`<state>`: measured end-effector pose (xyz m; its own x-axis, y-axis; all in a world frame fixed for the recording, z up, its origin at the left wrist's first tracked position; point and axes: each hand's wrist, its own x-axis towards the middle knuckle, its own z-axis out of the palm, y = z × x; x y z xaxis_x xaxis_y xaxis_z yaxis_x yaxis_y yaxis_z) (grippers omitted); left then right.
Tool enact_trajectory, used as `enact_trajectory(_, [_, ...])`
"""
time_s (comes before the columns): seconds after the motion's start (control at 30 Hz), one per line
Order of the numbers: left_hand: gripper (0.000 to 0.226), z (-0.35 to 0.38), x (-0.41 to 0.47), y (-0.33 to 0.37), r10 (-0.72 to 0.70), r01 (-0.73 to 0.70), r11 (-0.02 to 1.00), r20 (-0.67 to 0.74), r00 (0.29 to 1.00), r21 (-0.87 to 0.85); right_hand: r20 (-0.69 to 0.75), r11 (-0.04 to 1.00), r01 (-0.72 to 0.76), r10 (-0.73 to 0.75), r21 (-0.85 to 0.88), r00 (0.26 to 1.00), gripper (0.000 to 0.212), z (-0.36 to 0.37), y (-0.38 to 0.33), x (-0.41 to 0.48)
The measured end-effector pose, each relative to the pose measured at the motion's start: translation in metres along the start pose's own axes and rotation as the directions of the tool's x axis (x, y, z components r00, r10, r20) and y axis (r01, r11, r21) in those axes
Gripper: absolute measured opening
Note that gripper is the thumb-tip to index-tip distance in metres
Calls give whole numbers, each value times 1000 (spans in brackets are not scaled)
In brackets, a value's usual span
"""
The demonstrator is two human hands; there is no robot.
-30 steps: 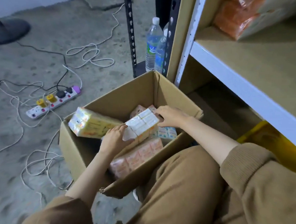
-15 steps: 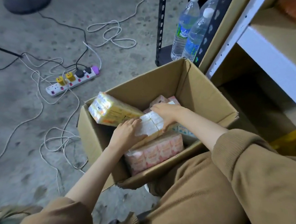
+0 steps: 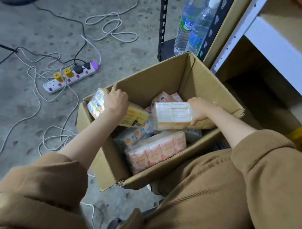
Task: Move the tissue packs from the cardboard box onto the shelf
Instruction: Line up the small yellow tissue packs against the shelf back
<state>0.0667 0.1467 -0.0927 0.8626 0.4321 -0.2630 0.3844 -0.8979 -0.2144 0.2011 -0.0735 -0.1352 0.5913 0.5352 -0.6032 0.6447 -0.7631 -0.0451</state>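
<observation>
Gripping two packs at once inside the cardboard box (image 3: 204,80). The yellow tissue pack (image 3: 134,116) is clasped by the left hand (image 3: 115,103) at the box's left wall, fingers curled over its top, pack tilted with its far end propped on the left rim. The white-and-orange tissue pack (image 3: 173,115) is held by the right hand (image 3: 200,110) near the right wall, fingers wrapped round its right end, thumb underneath; it is carried above the packs below.

A pink tissue pack (image 3: 157,149) lies flat against the near wall of the box. A blue-and-orange pack (image 3: 130,138) is wedged beside it towards the left, partly covered. More pink packs (image 3: 165,97) are seen at the far side, partly hidden.

The box stands on the concrete floor (image 3: 28,24), open-topped, flaps folded out. The shelf (image 3: 272,43) is at the right edge of view, just beside the box's far right corner. Two water bottles (image 3: 187,25) stand beyond the box on a black rack (image 3: 162,26). A power strip (image 3: 71,77) with cables lies on the floor well left of the box.
</observation>
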Motion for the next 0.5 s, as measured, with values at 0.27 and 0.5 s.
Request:
enact_trajectory(0.27, [31, 1, -57, 14, 127, -125, 988, -17, 992, 95, 52, 968, -122, 113, 221, 992, 82, 8, 14, 29])
enact_trajectory(0.5, [41, -14, -4, 14, 106, -94, 991, 133, 985, -95, 67, 950, -154, 141, 270, 988, 66, -1, 3, 13])
